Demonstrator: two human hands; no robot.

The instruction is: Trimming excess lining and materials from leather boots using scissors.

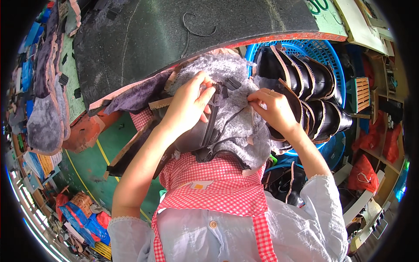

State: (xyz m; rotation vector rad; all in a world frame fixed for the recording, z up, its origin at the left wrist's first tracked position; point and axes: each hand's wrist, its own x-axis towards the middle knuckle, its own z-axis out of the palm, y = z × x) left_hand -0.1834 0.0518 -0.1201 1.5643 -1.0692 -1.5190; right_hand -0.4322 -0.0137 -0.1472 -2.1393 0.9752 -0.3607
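Observation:
Across my lap lies a boot upper of black leather [190, 139] with a grey furry lining [238, 131] and a black zip [212, 122]. My left hand [188, 102] is closed in a pinch at the upper's far end, beside the top of the zip. To its right, my right hand [275, 109] pinches the edge of the furry lining, its fingertips partly hiding the spot. A thin dark strip [231, 118] runs over the fur between the hands. Small black tabs [233, 83] lie on the lining just beyond them.
Ahead stands a worktable with a dark top [152, 43], a loose black cord [187, 32] and green-handled scissors [322, 5]. At right, a blue basket [342, 72] holds several black boot uppers [321, 76]. Furry grey pieces [46, 124] hang at left.

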